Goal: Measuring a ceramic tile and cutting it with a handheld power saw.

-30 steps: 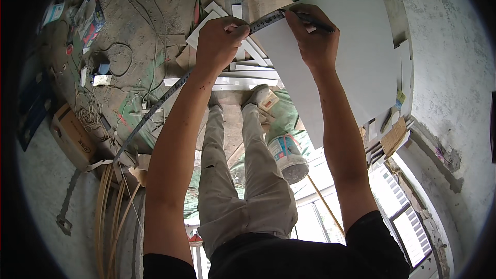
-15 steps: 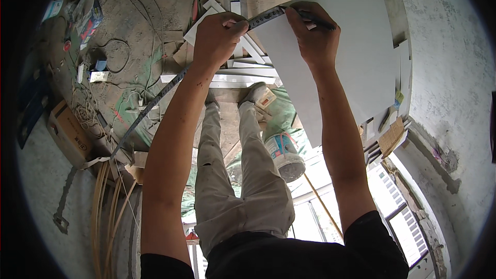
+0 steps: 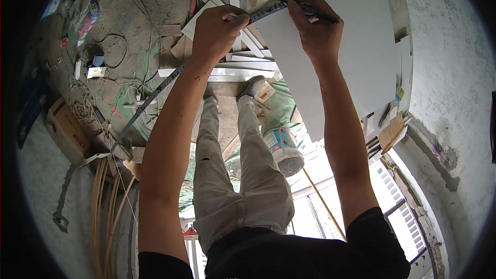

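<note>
The tape measure (image 3: 267, 12) has its short, exposed span at the upper left corner of the white board (image 3: 364, 46), roughly following the board's upper edge. Its long axis slopes up to the right between the two hands. The rest of the blade leaves the board past its left edge, goes behind the left forearm and reappears well down to the left (its far end is hard to make out).

The left hand (image 3: 219, 28) is just outside the board's upper left corner, its grip narrow, thumb and fingers pinched on the blade. The right hand (image 3: 318, 28) is over the board, nearer its upper edge than its lower, with its grip closed around a dark pen (image 3: 324, 16) that slants down to the right. Its fingertips meet the blade's upper right end; whether they press on it or only lie beside it, I cannot tell. The relation that matters, I judge, is this: the blade's end lies directly left of the pen grip, and the right hand is the nearer one to it, while the left governs the blade's line along the edge.

Farther out, white strips (image 3: 242, 78) lie in a loose pile left of the board, a bucket (image 3: 283, 150) stands below its lower left corner, and a brown carton (image 3: 67, 129) is well apart on the far left.
</note>
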A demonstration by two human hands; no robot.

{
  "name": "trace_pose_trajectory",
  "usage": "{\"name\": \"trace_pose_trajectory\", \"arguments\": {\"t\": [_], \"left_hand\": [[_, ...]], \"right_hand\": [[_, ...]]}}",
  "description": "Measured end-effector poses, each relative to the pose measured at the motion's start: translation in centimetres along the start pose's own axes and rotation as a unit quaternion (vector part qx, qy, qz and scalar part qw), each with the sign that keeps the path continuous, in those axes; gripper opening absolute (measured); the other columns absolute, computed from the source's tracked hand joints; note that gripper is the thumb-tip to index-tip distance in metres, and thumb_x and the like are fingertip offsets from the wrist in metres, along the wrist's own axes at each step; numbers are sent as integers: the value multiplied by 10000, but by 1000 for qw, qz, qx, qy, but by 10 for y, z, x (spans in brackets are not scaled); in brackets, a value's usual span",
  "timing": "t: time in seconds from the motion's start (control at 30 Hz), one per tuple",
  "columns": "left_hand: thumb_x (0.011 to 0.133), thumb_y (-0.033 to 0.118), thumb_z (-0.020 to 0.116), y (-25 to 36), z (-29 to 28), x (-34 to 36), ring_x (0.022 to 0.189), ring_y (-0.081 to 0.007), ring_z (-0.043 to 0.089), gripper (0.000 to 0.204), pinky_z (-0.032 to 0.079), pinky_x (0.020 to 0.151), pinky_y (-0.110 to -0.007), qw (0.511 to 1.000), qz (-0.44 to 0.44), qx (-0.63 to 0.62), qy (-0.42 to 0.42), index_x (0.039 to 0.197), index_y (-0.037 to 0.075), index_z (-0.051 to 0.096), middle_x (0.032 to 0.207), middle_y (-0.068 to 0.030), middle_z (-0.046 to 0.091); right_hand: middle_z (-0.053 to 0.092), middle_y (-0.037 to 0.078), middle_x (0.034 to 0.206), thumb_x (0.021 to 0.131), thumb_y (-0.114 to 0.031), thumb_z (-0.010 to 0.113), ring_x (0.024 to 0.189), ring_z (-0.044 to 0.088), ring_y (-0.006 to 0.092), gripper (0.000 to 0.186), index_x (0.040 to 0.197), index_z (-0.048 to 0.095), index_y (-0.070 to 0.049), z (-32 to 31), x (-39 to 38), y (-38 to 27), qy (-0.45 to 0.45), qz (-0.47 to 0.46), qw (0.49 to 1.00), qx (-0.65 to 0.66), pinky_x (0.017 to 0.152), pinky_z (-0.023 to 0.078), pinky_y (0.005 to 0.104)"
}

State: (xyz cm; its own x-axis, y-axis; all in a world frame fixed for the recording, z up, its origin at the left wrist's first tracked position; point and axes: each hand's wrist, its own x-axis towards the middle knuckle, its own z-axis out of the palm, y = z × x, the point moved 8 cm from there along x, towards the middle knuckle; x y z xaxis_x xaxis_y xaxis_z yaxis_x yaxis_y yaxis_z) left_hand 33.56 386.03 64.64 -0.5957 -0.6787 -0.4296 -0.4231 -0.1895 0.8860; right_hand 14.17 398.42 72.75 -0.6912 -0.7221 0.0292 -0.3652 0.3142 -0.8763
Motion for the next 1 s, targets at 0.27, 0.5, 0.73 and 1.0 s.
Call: {"name": "trace_pose_trajectory", "arguments": {"t": [0.27, 0.5, 0.73, 1.0], "left_hand": [[915, 280, 736, -5, 14, -15, 664, -144, 693, 295, 538, 686, -314, 999, -13, -30, -3, 981, 16, 849, 750, -68, 769], [949, 275, 732, -9, 32, -37, 663, -125, 659, 303, 527, 681, -302, 999, -14, 27, -30, 999, -6, 833, 745, -63, 749], [930, 252, 744, -20, 54, -60, 671, -157, 692, 275, 545, 694, -321, 999, -35, -21, -33, 981, -1, 839, 750, -107, 765], [928, 232, 739, -23, 75, -82, 645, -163, 669, 261, 542, 682, -332, 998, -41, -14, -45, 970, -9, 829, 737, -107, 753]], "right_hand": [[806, 49, 899, 954, -108, 830, 789, 735, 119, 124, 1009, 790, -4, -11, -13, 4, -12, 15, 1000, 3, 767, 604, 280], [808, 36, 899, 963, -118, 827, 798, 707, 104, 116, 1002, 781, -19, -29, -38, 12, -25, 55, 997, -37, 808, 583, 284], [799, 20, 922, 971, -96, 832, 835, 700, 83, 125, 1037, 789, 1, -48, -63, 19, -42, 63, 996, -39, 800, 554, 249], [794, 19, 917, 977, -80, 828, 858, 693, 70, 113, 1044, 783, -2, -68, -92, 29, -32, 91, 995, -3, 811, 549, 247]]}}
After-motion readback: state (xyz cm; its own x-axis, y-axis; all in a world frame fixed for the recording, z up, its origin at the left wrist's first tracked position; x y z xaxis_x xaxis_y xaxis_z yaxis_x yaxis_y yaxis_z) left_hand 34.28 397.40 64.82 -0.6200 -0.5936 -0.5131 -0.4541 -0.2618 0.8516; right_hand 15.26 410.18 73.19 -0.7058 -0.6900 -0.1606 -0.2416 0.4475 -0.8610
